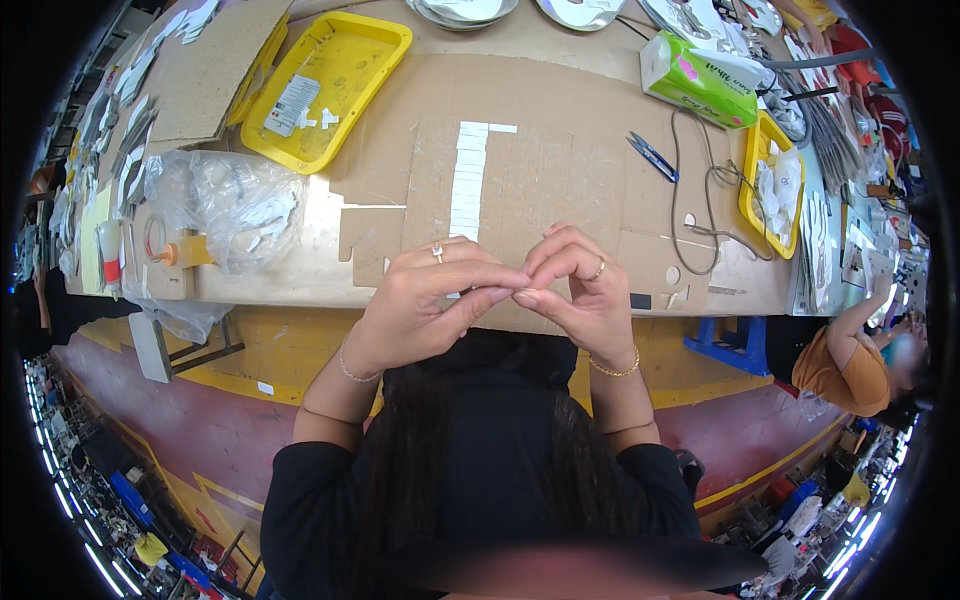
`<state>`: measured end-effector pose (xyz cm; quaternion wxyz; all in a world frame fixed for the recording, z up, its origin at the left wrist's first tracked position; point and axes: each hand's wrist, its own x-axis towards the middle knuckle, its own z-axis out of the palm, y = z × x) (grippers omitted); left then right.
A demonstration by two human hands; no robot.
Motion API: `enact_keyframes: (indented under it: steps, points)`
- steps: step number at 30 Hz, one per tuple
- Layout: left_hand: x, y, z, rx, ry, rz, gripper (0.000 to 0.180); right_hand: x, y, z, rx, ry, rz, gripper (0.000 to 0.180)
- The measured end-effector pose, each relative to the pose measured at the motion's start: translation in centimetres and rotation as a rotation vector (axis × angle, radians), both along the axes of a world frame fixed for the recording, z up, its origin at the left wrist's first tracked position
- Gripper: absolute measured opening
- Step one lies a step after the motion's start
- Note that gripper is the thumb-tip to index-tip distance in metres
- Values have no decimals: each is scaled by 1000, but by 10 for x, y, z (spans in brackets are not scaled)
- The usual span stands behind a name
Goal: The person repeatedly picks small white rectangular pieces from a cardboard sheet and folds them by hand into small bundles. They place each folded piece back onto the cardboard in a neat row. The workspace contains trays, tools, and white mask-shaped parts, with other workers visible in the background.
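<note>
My left hand [432, 300] and my right hand [588, 290] meet above the near edge of the cardboard-covered table. Thumb and fingers of each are pinched, and the fingertips touch each other. Whatever lies between them is too small or hidden to make out. Just beyond my hands, a column of small white strips [467, 190] runs away from me on the cardboard sheet [560, 150]. One strip at its far end sticks out to the right. Part of the column's near end is behind my left hand.
At far left a yellow tray [385, 45] holds a few white scraps, near a clear plastic bag [220, 190] and an orange-yellow bottle [190, 251]. Thread snips [653, 157], a cord [708, 200], a tissue pack [700, 82] and a yellow basket [748, 205] lie right. Another person [850, 365] sits at right.
</note>
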<state>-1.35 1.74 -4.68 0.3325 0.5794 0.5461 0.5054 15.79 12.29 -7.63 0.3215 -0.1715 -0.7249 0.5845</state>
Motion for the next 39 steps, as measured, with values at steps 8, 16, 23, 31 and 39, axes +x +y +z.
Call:
enact_keyframes:
  steps: [8,16,23,31,39]
  points:
    - [2,2,-7,-221,-322,65,8,4,2,-7,-122,38,19,21]
    - [-4,1,-7,-447,-596,89,9,6,5,-10,-329,92,52,22]
    - [-7,1,-5,-394,-341,47,8,-2,-2,-11,-397,-19,3,6]
    - [-42,1,-16,-295,-24,324,6,-5,0,-25,-65,-101,-89,7]
    - [-155,23,-57,-59,623,1169,22,5,-3,-24,-53,-171,-115,7]
